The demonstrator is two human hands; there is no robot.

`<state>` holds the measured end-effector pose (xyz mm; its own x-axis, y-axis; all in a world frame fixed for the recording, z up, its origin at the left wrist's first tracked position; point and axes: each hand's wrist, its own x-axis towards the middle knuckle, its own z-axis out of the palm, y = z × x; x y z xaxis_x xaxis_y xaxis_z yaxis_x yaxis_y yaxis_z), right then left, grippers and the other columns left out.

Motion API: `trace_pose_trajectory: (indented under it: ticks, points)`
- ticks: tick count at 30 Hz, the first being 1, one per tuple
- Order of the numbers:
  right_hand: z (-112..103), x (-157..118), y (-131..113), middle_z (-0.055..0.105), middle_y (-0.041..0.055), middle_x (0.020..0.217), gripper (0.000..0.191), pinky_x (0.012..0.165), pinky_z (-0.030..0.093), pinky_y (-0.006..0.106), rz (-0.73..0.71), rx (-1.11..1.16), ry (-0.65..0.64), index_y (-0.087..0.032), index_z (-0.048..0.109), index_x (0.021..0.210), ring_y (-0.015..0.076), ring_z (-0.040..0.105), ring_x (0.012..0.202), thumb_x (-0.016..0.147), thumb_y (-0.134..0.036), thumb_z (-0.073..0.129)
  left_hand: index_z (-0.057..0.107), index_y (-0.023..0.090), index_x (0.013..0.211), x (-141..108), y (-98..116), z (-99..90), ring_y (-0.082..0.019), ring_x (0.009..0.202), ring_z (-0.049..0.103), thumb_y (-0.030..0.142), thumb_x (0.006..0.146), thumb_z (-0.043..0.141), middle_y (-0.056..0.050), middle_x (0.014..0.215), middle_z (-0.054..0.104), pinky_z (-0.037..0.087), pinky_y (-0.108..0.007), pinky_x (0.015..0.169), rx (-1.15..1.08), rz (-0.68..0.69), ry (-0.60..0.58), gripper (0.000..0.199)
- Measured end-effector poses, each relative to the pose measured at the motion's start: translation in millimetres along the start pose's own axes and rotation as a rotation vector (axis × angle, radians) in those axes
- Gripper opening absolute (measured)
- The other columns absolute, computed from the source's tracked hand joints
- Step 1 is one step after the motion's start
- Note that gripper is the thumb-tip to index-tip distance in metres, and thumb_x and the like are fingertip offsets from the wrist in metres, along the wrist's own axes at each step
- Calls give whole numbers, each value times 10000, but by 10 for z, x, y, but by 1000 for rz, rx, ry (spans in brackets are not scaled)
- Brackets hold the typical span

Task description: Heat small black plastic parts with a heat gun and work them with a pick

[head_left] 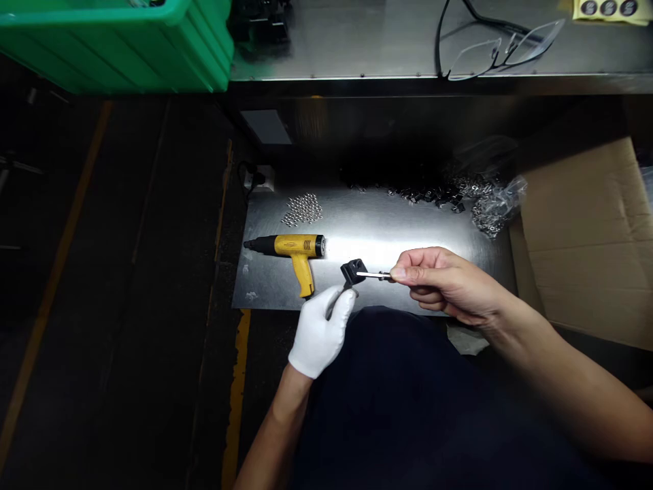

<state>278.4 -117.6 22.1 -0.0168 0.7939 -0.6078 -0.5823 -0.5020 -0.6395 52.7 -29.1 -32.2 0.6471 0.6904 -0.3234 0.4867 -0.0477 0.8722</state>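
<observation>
My left hand [322,330], in a white glove, pinches a small black block-shaped part [353,272] by its narrow lower end. Bare and closed, my right hand [449,286] grips a thin silver metal rod [375,275] with a collar near the fingertips. The rod's far end points left and meets or overlaps the black part; whether it sits inside a hole I cannot tell. Just left of the part, a yellow heat gun [298,253] with a black nozzle lies on the metal bench [270,286].
Small shiny metal pieces [303,209] lie behind the heat gun. Black and silver parts [428,194] spread along the back, beside a clear plastic bag [492,211]. A cardboard box [586,245] stands right. The upper shelf [357,47] bears a green crate [117,51] and eyeglasses [503,54].
</observation>
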Motion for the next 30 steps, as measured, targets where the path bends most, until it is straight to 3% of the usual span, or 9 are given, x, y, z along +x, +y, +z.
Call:
trace_pose_trajectory:
  ticks: [5,8,10,12,15,19,25,30]
  points:
    - [-23,70,47,371,-114,555,231,402,132,194,-42,-54,85,-165,677,785,23,220,435,846,-329,828,713,177,980,2,-170,16,-149,673,573,485,1045,484,-13,761,635,485,-265,643,-74,-61,2,389]
    - [-128,328,178,361,-122,551,191,394,150,181,-48,-92,146,-159,663,816,27,240,428,891,-286,784,704,175,989,-41,-300,16,-146,693,575,512,1044,481,-13,794,630,488,-266,666,-124,-117,22,407]
    - [-240,636,349,391,-121,571,162,379,201,166,-47,-139,197,-158,654,870,33,277,419,947,-275,735,699,176,976,-89,-373,7,-145,700,574,523,1042,481,-10,794,622,485,-264,672,-139,-151,39,414]
    - [-354,1033,566,537,-81,686,166,395,348,171,-30,-209,257,-155,652,951,49,409,450,1004,-310,679,698,177,982,-145,-425,-14,-146,705,580,528,1039,486,-11,801,632,484,-263,675,-145,-186,62,413]
    - [-459,1689,880,696,24,971,229,595,578,275,12,-351,347,-156,670,1130,133,659,703,1020,-356,656,704,178,990,-242,-464,-71,-156,731,601,519,1033,497,-19,819,659,485,-261,682,-130,-225,101,401]
    - [-469,2432,1092,703,81,1193,310,784,629,398,0,-575,431,-170,660,1249,216,713,945,1005,-361,675,717,173,1009,-397,-499,-161,-171,735,617,518,1021,513,-24,793,656,486,-259,656,-107,-275,171,401]
    - [-453,3112,892,697,89,1245,320,863,617,448,-103,-951,473,-173,665,1257,246,708,1028,1003,-367,676,737,165,1107,-623,-609,-210,-196,711,649,557,999,527,-32,761,674,524,-277,640,-141,-376,294,458]
    - [-277,3419,499,684,99,1292,319,924,595,479,-133,-1350,405,-190,668,1265,260,691,1097,1001,-368,679,754,181,1119,-683,-719,-194,-239,880,715,531,1004,530,-79,924,762,571,-316,793,-127,-392,366,431]
